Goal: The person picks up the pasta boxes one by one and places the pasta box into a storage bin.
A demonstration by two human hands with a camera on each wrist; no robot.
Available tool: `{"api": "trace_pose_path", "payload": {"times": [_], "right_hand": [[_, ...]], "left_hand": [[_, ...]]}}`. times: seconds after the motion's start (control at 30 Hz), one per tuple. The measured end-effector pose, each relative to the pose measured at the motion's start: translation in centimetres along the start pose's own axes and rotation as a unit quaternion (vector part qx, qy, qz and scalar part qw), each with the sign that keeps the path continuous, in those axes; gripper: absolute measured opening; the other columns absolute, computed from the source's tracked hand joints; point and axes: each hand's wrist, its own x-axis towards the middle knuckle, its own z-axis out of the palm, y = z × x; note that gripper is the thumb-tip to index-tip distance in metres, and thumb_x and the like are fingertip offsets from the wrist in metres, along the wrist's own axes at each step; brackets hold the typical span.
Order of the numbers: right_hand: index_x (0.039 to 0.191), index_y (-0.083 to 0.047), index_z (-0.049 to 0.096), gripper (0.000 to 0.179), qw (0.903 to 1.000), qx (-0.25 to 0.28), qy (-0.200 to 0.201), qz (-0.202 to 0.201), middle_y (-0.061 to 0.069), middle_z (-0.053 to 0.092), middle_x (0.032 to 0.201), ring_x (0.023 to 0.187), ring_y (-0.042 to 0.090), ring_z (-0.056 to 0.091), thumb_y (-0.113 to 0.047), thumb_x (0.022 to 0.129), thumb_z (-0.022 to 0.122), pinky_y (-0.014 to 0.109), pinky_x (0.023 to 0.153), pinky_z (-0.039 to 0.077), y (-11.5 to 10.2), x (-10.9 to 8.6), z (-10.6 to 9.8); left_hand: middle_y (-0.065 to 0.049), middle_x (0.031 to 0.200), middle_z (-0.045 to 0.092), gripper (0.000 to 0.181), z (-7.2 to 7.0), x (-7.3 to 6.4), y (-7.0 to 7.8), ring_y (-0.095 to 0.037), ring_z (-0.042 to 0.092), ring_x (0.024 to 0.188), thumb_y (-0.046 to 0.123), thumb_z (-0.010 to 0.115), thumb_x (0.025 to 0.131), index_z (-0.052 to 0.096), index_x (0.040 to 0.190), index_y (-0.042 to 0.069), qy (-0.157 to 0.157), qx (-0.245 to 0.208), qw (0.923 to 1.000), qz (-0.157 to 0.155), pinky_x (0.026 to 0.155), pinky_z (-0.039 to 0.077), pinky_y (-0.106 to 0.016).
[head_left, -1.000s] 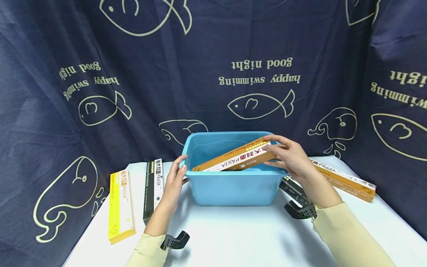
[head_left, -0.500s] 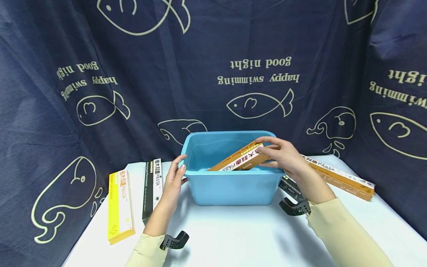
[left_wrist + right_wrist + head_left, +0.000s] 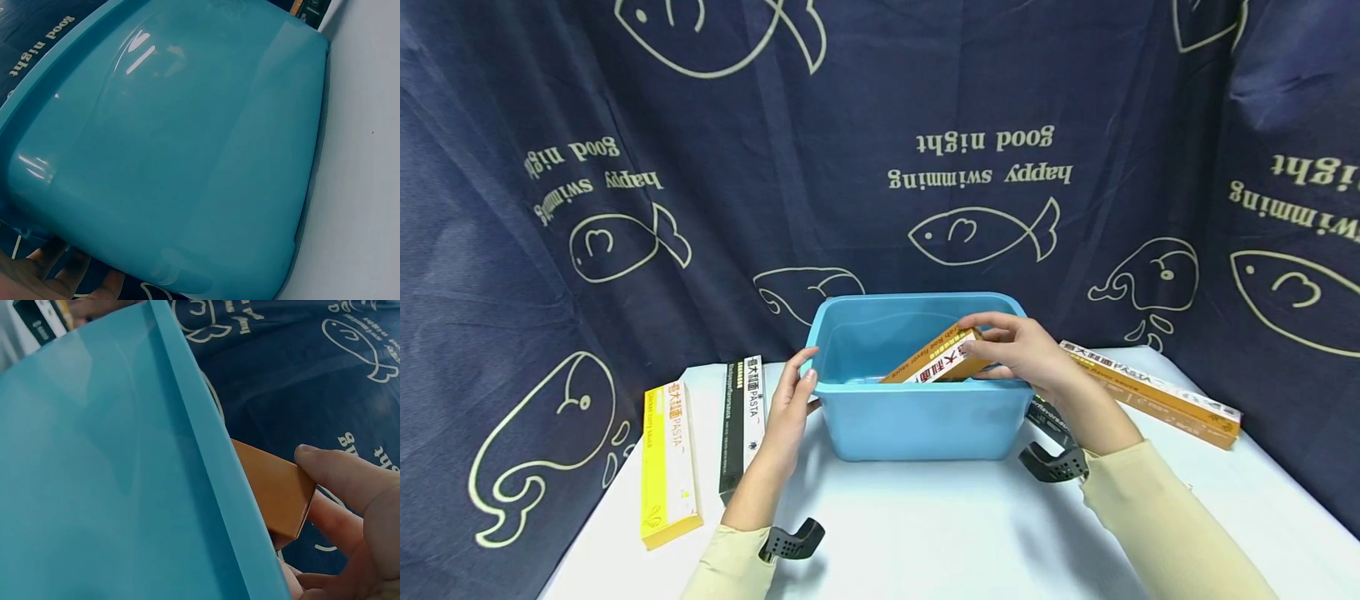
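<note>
A blue plastic bin (image 3: 925, 425) stands mid-table, its open top facing up. My left hand (image 3: 790, 407) grips its left rim at the front corner; in the left wrist view, fingers (image 3: 69, 275) show beneath the rim beside the bin wall (image 3: 187, 137). With thumb and fingers, my right hand (image 3: 1026, 354) pinches the upper right end of an orange-and-white pasta box (image 3: 936, 358). The box slants down to the left into the bin, its lower part hidden behind the front wall. In the right wrist view, the box's orange end (image 3: 275, 487) sticks up past the rim.
A yellow pasta box (image 3: 670, 467) and a black one (image 3: 743, 425) lie on the table at left. Right of the bin lie another orange box (image 3: 1157, 392) and a black box (image 3: 1048, 421), partly covered by my right arm. A dark blue fish-print curtain (image 3: 850, 192) hangs behind.
My right hand has moved left and slightly down with the orange pasta box, which sits deeper in the bin and tilts more steeply. The left hand stays on the rim.
</note>
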Motion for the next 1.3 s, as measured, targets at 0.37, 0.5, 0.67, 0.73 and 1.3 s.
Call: {"api": "trace_pose_path", "payload": {"times": [0.37, 0.5, 0.67, 0.73, 1.3], "right_hand": [[0.138, -0.016, 0.059, 0.049, 0.9919, -0.125, -0.01, -0.018, 0.021, 0.058, 0.13, 0.11, 0.029, 0.065, -0.033, 0.094, 0.07, 0.042, 0.086, 0.059, -0.1, 0.0, -0.5], [0.138, -0.02, 0.06, 0.048, 0.9748, -0.22, -0.008, -0.037, 0.017, 0.066, 0.126, 0.11, 0.027, 0.065, -0.038, 0.095, 0.068, 0.039, 0.085, 0.057, -0.1, -0.1, -0.7], [0.138, -0.019, 0.06, 0.048, 0.9565, -0.287, -0.013, -0.049, 0.017, 0.071, 0.12, 0.11, 0.028, 0.067, -0.033, 0.093, 0.071, 0.036, 0.082, 0.054, -0.1, -0.4, -1.0], [0.138, -0.018, 0.06, 0.049, 0.9512, -0.303, -0.018, -0.058, 0.017, 0.072, 0.118, 0.11, 0.028, 0.068, -0.031, 0.092, 0.072, 0.037, 0.082, 0.054, -0.1, -0.5, -1.1], [0.125, -0.017, 0.069, 0.031, 0.9306, -0.348, 0.055, -0.1, 0.012, 0.073, 0.118, 0.103, 0.03, 0.072, -0.028, 0.096, 0.066, 0.045, 0.085, 0.058, 0.1, -1.7, -1.7]], "left_hand": [[0.001, 0.162, 0.028, 0.041, 0.1, 0.0, 0.1, -0.027, 0.039, 0.142, 0.036, 0.043, 0.107, 0.042, 0.147, 0.027, 0.001, -0.001, 1.0, -0.002, 0.108, 0.038, -0.055], [0.001, 0.162, 0.027, 0.041, 0.1, -0.1, 0.2, -0.028, 0.04, 0.142, 0.036, 0.043, 0.107, 0.043, 0.147, 0.027, 0.002, 0.001, 1.0, -0.001, 0.108, 0.039, -0.054], [0.001, 0.162, 0.027, 0.041, 0.1, 0.0, 0.1, -0.027, 0.038, 0.143, 0.035, 0.043, 0.107, 0.043, 0.147, 0.027, 0.001, 0.003, 1.0, 0.0, 0.108, 0.039, -0.055], [0.002, 0.162, 0.026, 0.041, 0.1, 0.0, 0.1, -0.027, 0.038, 0.143, 0.036, 0.043, 0.107, 0.043, 0.147, 0.027, 0.002, 0.002, 1.0, -0.001, 0.108, 0.039, -0.055], [0.002, 0.163, 0.026, 0.041, 0.1, 0.0, 0.0, -0.026, 0.036, 0.145, 0.036, 0.042, 0.107, 0.042, 0.147, 0.028, 0.0, 0.001, 1.0, 0.001, 0.11, 0.038, -0.056]]}}
